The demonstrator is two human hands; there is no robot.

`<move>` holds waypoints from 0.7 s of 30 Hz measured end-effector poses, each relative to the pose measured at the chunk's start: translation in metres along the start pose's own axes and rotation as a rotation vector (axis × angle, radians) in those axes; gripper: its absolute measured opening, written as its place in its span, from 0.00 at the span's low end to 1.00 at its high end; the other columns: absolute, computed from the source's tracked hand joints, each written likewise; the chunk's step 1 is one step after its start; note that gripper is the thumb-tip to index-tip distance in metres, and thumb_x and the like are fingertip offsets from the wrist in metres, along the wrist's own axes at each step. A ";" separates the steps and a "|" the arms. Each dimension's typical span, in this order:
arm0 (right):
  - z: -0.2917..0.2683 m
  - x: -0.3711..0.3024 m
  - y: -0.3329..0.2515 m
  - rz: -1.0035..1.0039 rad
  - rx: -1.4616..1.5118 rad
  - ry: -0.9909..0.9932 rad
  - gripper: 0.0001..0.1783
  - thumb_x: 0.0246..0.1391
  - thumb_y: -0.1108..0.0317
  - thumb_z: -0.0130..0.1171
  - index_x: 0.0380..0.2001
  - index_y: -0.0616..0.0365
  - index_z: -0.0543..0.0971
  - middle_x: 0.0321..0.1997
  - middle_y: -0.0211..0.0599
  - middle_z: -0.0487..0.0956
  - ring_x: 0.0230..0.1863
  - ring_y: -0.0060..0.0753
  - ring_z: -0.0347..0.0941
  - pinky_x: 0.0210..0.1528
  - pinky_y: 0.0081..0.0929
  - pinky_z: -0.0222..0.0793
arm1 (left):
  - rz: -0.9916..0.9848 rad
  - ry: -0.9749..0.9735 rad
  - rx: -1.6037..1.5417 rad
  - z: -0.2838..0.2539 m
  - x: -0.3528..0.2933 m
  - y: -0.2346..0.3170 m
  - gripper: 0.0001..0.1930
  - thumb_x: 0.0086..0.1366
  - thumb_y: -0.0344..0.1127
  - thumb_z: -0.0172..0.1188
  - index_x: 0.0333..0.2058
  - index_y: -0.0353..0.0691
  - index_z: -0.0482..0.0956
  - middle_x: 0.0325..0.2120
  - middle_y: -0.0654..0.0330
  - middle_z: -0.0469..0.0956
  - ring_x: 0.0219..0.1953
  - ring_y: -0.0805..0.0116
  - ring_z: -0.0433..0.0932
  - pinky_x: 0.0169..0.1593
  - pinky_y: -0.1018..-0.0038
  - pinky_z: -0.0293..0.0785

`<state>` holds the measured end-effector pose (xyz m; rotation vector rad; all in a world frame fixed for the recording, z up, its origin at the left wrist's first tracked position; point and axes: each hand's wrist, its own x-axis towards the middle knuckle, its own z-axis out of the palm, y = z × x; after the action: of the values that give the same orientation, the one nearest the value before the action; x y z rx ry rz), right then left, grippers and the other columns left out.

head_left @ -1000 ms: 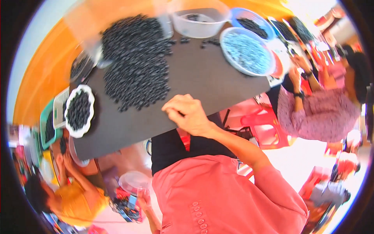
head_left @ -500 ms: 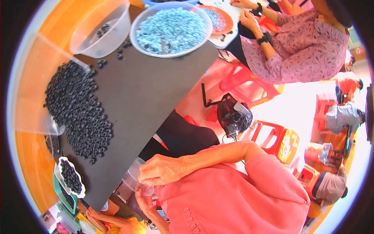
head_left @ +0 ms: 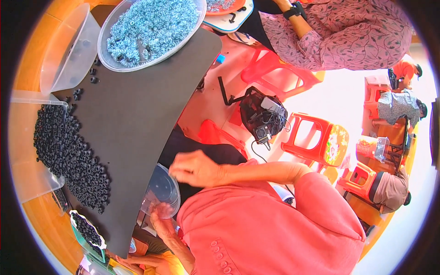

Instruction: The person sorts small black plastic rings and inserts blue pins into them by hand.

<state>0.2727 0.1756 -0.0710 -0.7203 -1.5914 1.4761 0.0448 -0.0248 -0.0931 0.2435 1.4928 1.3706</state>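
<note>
In my left hand (head_left: 161,217) is the near rim of a round clear plastic tub (head_left: 168,185), held between my body and the table edge. The fingers overlap its lower side, and what lies inside cannot be made out. Just beyond the tub's rim, above my lap, hovers my right hand (head_left: 195,168); its fingers are smeared by motion. Across the dark tabletop (head_left: 133,110) spreads a heap of small black rings (head_left: 71,156). A wide translucent basin (head_left: 103,50) at the far end holds many pale blue rings (head_left: 153,27).
Clear bins (head_left: 66,52) stand along the table's left side. A white-lined green basket (head_left: 103,243) holds black pieces. Red stools (head_left: 316,140) and a black bag (head_left: 263,114) with cables are on the floor. Beyond sits a co-worker in a patterned top (head_left: 339,32).
The view has shifted, so the table sits further left. My right hand has moved off the tub, and more of the tub shows beside my left hand.
</note>
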 end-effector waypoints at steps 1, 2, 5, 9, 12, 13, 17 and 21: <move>-0.019 0.004 0.008 0.012 -0.074 0.009 0.07 0.53 0.69 0.56 0.26 0.61 0.77 0.27 0.41 0.76 0.30 0.43 0.74 0.34 0.37 0.72 | -0.010 0.022 0.006 0.003 0.002 0.000 0.29 0.64 0.48 0.59 0.57 0.35 0.66 0.37 0.52 0.79 0.37 0.62 0.80 0.40 0.68 0.80; -0.039 0.006 0.025 -0.018 -0.225 0.040 0.06 0.52 0.69 0.56 0.26 0.60 0.76 0.28 0.42 0.76 0.31 0.44 0.74 0.35 0.37 0.71 | -0.018 0.044 0.010 0.006 0.004 0.001 0.30 0.64 0.49 0.59 0.57 0.35 0.66 0.37 0.53 0.80 0.37 0.62 0.80 0.40 0.68 0.80; -0.107 0.006 0.083 0.022 -0.570 0.237 0.07 0.51 0.68 0.55 0.27 0.60 0.78 0.30 0.43 0.78 0.33 0.47 0.75 0.38 0.41 0.72 | -0.010 -0.007 0.025 0.005 0.009 -0.002 0.31 0.63 0.50 0.60 0.57 0.34 0.66 0.36 0.53 0.80 0.37 0.63 0.80 0.40 0.69 0.80; -0.210 -0.012 0.154 0.417 -0.812 0.494 0.14 0.53 0.61 0.58 0.37 0.59 0.81 0.40 0.48 0.79 0.42 0.48 0.76 0.45 0.39 0.72 | -0.010 0.001 0.029 0.004 0.011 -0.006 0.31 0.64 0.50 0.60 0.57 0.33 0.66 0.36 0.54 0.80 0.37 0.63 0.80 0.41 0.69 0.79; -0.274 -0.035 0.183 0.478 -1.058 0.527 0.20 0.51 0.53 0.58 0.42 0.54 0.81 0.45 0.49 0.79 0.46 0.52 0.76 0.50 0.44 0.70 | -0.011 0.010 0.048 0.004 0.014 -0.006 0.31 0.63 0.49 0.61 0.57 0.32 0.66 0.36 0.54 0.80 0.37 0.63 0.80 0.41 0.69 0.79; -0.294 -0.047 0.202 0.519 -1.058 0.622 0.24 0.49 0.49 0.58 0.44 0.51 0.81 0.46 0.47 0.78 0.45 0.53 0.76 0.52 0.45 0.69 | -0.022 -0.010 0.055 0.004 0.017 -0.007 0.32 0.63 0.49 0.61 0.57 0.32 0.66 0.36 0.53 0.80 0.37 0.62 0.80 0.41 0.69 0.79; -0.321 -0.056 0.222 0.828 -1.082 0.539 0.34 0.47 0.42 0.61 0.52 0.54 0.77 0.51 0.50 0.78 0.56 0.52 0.72 0.57 0.45 0.67 | -0.051 0.022 0.066 0.000 0.019 -0.005 0.31 0.62 0.48 0.62 0.56 0.31 0.66 0.35 0.53 0.79 0.36 0.62 0.80 0.41 0.68 0.79; -0.335 -0.070 0.243 1.096 -0.900 0.341 0.47 0.40 0.31 0.60 0.59 0.49 0.71 0.60 0.49 0.73 0.61 0.50 0.68 0.60 0.47 0.64 | -0.065 0.080 0.087 0.002 0.017 -0.008 0.30 0.62 0.48 0.61 0.55 0.32 0.66 0.35 0.53 0.79 0.35 0.62 0.79 0.41 0.67 0.79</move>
<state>0.5661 0.3209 -0.3340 -2.4969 -1.5928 1.0723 0.0428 -0.0143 -0.1083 0.1951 1.6148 1.2781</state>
